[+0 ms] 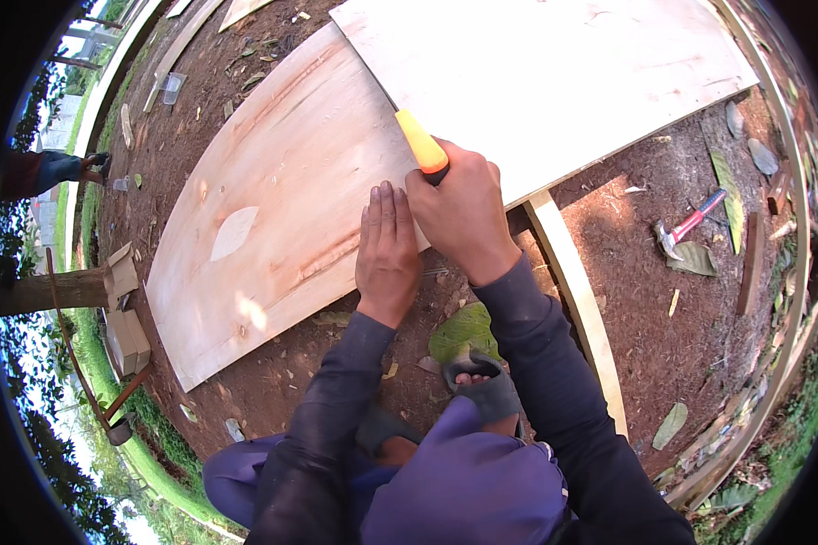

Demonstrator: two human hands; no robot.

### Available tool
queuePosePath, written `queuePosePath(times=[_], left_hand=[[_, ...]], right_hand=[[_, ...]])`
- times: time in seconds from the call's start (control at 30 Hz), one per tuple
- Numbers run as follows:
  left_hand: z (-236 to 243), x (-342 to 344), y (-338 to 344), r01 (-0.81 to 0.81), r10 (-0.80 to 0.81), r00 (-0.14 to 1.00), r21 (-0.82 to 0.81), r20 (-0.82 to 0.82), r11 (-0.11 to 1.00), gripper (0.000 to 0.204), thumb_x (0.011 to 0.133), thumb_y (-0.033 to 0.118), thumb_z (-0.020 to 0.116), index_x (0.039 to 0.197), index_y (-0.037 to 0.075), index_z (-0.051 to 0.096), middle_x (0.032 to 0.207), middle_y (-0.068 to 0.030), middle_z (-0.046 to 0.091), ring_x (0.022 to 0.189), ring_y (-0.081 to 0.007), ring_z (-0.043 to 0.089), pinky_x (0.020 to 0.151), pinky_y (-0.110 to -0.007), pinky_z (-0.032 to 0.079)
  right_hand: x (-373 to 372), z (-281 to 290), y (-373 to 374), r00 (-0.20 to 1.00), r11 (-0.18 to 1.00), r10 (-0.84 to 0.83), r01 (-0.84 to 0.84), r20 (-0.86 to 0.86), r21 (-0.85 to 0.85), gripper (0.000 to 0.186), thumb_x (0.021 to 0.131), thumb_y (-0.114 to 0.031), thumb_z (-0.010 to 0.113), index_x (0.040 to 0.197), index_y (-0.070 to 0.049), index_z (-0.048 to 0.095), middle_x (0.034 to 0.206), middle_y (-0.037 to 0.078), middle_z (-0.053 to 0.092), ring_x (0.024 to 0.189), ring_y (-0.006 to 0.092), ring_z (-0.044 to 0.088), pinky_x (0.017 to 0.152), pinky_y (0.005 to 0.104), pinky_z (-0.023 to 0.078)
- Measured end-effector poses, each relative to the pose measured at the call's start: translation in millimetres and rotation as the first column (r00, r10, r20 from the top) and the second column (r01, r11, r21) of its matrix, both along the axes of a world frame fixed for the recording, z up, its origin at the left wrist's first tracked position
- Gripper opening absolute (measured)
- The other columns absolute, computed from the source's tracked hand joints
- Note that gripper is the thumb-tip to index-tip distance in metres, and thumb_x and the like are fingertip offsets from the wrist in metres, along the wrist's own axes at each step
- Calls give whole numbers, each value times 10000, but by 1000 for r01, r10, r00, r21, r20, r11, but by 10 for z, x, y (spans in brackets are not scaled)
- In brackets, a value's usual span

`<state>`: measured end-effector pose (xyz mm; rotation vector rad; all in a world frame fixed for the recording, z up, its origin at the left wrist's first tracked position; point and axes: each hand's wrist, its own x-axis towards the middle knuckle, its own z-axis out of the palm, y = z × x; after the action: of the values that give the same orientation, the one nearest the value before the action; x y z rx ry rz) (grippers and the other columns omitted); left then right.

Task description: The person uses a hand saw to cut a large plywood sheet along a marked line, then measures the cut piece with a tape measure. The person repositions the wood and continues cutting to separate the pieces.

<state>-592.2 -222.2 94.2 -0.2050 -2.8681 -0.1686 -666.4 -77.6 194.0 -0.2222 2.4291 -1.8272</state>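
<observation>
A handsaw (422, 145) with a yellow-orange and black handle is gripped in my right hand (463, 204), fingers wrapped round its near end. Seen nearly edge-on, its blade shows only as a thin dark line running away along the seam between two plywood surfaces. The left plywood (282, 182) is tan with brown grain streaks and a pale oval patch. The right plywood (554, 82) is glaringly bright in the sun. My left hand (389, 245) lies flat near the left plywood's near edge, fingers stretched out together, close beside my right hand.
A wooden batten (577, 300) extends from beneath the right plywood towards me. On the soil at right lies a hammer (691, 222) with a red and blue handle, among leaves. Cardboard boxes (127, 341) stand by a trunk at left. Another person's leg (59, 168) shows far left.
</observation>
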Motion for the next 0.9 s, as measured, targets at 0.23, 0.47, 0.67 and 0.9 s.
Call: queuePosePath(times=[0.23,0.47,0.67,0.9], left_hand=[[96,98,-60,-81,81,997,-33,7,996,559,922,7,493,1465,-120,472,1530,-311,474,1460,-418,447,1220,-510,354],[91,65,-29,-75,75,997,-8,17,997,563,917,18,494,1462,-119,475,1529,-305,479,1464,-418,443,1219,-501,356],[127,93,-60,-53,53,998,-19,14,998,564,921,31,503,1463,-121,471,1526,-307,481,1465,-410,444,1213,-496,367],[128,35,-43,-61,61,998,-37,-11,997,551,934,22,503,1467,-117,474,1520,-307,489,1451,-405,465,1227,-491,358]], right_hand=[[1586,393,1189,989,985,78,-96,126,144,548,804,54,610,1352,85,619,1127,260,746,925,309,784,811,342,604],[851,41,517,1000,996,18,-17,-4,88,476,845,9,637,1320,45,647,1027,236,747,860,304,767,757,359,592],[283,24,101,999,997,1,2,-35,83,447,849,-19,634,1293,1,672,747,212,671,636,321,687,638,379,543],[1698,605,1213,995,940,93,-102,43,325,511,828,56,591,1336,71,644,1135,237,751,871,229,780,755,298,591]])
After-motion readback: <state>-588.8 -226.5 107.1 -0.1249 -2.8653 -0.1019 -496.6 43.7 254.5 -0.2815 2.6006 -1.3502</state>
